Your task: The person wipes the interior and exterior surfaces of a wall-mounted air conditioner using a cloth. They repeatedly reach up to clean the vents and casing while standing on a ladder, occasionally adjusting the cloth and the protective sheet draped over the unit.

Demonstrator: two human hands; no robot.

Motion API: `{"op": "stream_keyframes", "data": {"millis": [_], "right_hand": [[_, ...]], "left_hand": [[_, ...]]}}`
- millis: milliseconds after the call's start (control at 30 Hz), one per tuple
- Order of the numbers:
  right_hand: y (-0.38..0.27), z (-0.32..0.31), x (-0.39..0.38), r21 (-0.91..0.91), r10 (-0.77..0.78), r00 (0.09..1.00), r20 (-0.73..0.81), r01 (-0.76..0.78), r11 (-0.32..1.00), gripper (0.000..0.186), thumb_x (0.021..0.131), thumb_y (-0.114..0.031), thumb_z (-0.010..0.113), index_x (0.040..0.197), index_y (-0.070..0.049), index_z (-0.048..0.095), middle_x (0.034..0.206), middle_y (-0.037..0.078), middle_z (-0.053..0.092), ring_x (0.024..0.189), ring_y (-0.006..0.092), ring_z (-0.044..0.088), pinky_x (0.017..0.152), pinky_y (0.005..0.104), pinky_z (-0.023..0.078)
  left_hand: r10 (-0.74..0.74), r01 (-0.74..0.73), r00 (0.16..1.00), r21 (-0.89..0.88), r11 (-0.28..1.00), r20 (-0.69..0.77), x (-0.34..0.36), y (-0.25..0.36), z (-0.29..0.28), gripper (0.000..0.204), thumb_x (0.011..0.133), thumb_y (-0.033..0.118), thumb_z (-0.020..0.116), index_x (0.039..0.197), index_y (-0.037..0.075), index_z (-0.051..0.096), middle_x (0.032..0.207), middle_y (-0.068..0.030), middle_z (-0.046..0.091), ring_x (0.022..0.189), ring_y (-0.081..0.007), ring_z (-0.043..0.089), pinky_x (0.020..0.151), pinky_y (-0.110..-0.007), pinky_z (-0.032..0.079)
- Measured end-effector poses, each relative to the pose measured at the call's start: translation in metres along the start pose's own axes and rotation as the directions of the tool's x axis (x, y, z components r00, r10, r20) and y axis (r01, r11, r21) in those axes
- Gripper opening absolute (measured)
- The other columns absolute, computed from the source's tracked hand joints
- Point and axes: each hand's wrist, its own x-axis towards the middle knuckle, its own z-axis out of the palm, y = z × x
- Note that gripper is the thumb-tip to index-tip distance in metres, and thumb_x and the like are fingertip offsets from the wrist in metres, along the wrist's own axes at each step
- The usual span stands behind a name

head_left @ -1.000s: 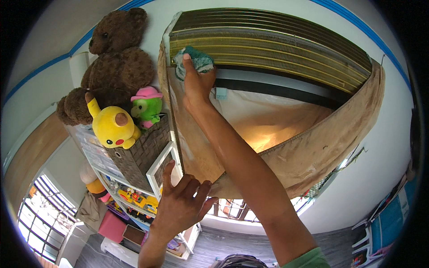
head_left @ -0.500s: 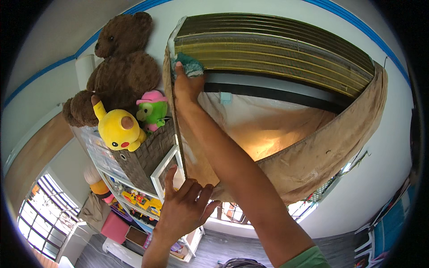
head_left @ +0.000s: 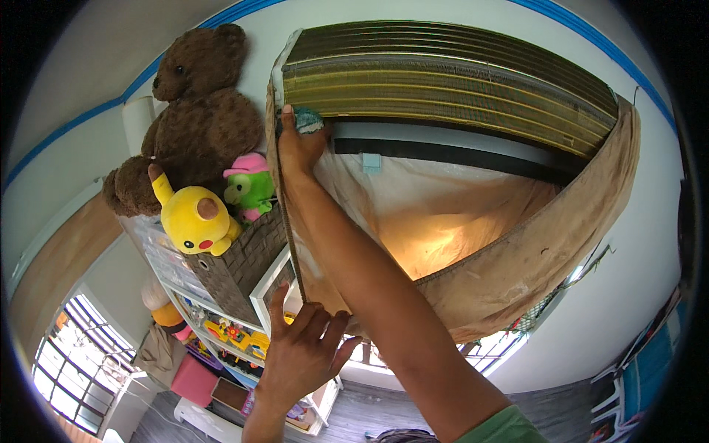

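Note:
A wall-mounted air conditioner (head_left: 443,85) has its brassy coil fins bared. My right hand (head_left: 301,148) reaches up to the lower left corner of the fins, its fingers closed on a bunched teal cloth (head_left: 309,120) with a whitish patch. Around the unit hangs a stained brown cover bag (head_left: 517,258), sagging below like a trough and glowing where light comes through. Low on the left, my left hand (head_left: 299,358) has its fingers apart just under the bag's left edge. Nothing shows in that hand; whether its fingertips touch the bag I cannot tell.
Left of the unit, a brown teddy bear (head_left: 203,111), a yellow plush toy (head_left: 193,218) and a green plush toy with a pink hat (head_left: 249,184) sit on a shelf with a woven basket (head_left: 244,269). Barred windows (head_left: 77,362) and a grey floor (head_left: 354,406) lie below.
My right hand has slid slightly down and left with the cloth, to the unit's left end. My left hand stays nearly in place, its fingers still apart.

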Motion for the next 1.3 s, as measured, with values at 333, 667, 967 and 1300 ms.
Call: {"op": "stream_keyframes", "data": {"millis": [333, 667, 967, 1300], "right_hand": [[-0.002, -0.037, -0.021, 0.152, 0.163, 0.982, 0.091, -0.175, 0.973, 0.072, 0.079, -0.011, 0.076, 0.136, 0.007, 0.036, 0.125, 0.021, 0.053, 0.114, 0.0286, 0.054, 0.098, 0.0379, 0.043], [-0.018, -0.054, -0.006, 0.251, 0.101, 0.990, 0.099, -0.123, 0.960, 0.067, 0.074, 0.004, 0.066, 0.134, 0.000, 0.037, 0.119, 0.013, 0.054, 0.109, 0.0243, 0.055, 0.101, 0.0342, 0.040], [-0.028, -0.072, 0.032, 0.247, 0.169, 0.971, 0.170, -0.208, 0.947, 0.063, 0.075, 0.003, 0.066, 0.133, -0.007, 0.041, 0.117, 0.010, 0.054, 0.108, 0.0218, 0.054, 0.096, 0.0326, 0.042], [-0.126, -0.157, 0.054, 0.616, 0.077, 0.997, 0.014, -0.069, 0.785, 0.075, 0.087, -0.008, 0.067, 0.148, -0.008, 0.023, 0.131, 0.012, 0.045, 0.119, 0.0233, 0.047, 0.106, 0.0371, 0.037]], "left_hand": [[0.040, -0.039, 0.998, -0.027, 0.999, 0.052, -0.004, -0.001, 0.009, 0.031, 0.081, 0.036, 0.076, 0.095, 0.009, 0.068, 0.082, -0.0055, 0.064, 0.093, -0.0205, 0.064, 0.111, -0.063, 0.026], [0.052, -0.048, 0.998, -0.088, 0.995, 0.045, -0.002, -0.003, 0.019, 0.032, 0.083, 0.037, 0.075, 0.098, 0.010, 0.068, 0.084, -0.0040, 0.065, 0.093, -0.0208, 0.065, 0.112, -0.064, 0.024], [0.059, -0.058, 0.998, -0.137, 0.989, 0.006, 0.009, -0.001, 0.035, 0.030, 0.079, 0.033, 0.077, 0.091, 0.007, 0.068, 0.081, -0.0040, 0.066, 0.092, -0.0206, 0.065, 0.114, -0.063, 0.021], [0.134, -0.132, 0.991, -0.164, 0.978, 0.004, 0.023, 0.015, 0.044, 0.030, 0.077, 0.033, 0.080, 0.089, 0.010, 0.065, 0.083, -0.0021, 0.063, 0.092, -0.0205, 0.064, 0.114, -0.063, 0.022]]}}
